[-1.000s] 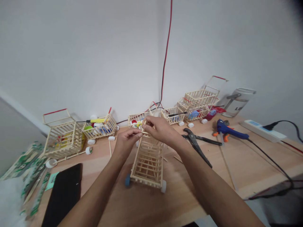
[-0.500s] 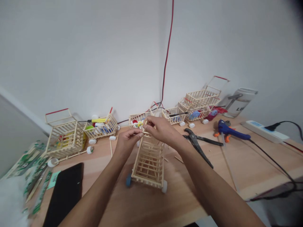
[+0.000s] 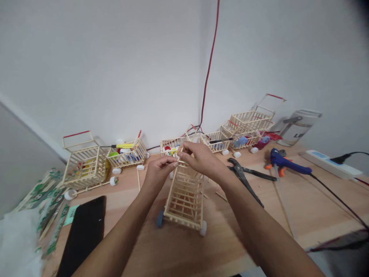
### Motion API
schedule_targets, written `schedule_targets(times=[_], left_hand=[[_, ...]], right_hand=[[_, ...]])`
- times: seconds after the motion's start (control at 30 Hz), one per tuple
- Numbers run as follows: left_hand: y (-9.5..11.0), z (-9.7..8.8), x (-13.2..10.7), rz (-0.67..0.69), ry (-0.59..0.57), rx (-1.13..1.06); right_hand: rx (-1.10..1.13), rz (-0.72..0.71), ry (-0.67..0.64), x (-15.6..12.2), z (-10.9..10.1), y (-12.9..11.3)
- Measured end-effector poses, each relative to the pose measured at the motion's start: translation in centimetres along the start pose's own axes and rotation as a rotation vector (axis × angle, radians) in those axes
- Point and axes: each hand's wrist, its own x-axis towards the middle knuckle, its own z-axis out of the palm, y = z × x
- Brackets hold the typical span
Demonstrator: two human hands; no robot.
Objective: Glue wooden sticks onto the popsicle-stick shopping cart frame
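Left hand (image 3: 157, 173) and right hand (image 3: 202, 159) both in narrow pinch, fingertips meeting over a thin wooden stick (image 3: 179, 156) at the far end of a miniature wooden-stick cart (image 3: 184, 202); exact finger contact partly hidden; cart sits on the table (image 3: 123, 227) directly below and in front of the hands, its slatted frame running toward the camera; blue wheel (image 3: 160, 218) at near left, white wheel (image 3: 203, 228) at near right; forearms come in from bottom corners on either side of the cart.

Behind the hands, a second small stick cart (image 3: 171, 147) holds colored pieces, too small to identify; farther left, a larger stick cart with red-topped handle (image 3: 83, 165) and a low cart of bottle caps (image 3: 126, 154); a yellow-handled screwdriver (image 3: 122, 146) lies across that low cart; to the right, more stick carts (image 3: 248, 123) line the wall; black-handled pliers (image 3: 243, 175) lie just right of the right forearm; blue-and-orange glue gun (image 3: 284, 161) beyond them, its black cord (image 3: 337, 192) trailing off the table; power strip (image 3: 328, 163) at far right; black tablet or phone (image 3: 83, 236) at near left, beside green printed packaging (image 3: 50, 194); red-and-black cable (image 3: 209, 77) runs down the wall.
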Motion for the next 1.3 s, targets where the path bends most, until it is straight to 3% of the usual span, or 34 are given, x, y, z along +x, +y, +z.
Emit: schedule_targets(times=[1.3], left_hand=[[-0.9,0.1,0.0,0.034,-0.066,-0.173]], right_hand=[[0.009,-0.051,-0.014,0.1,0.4,1.2]])
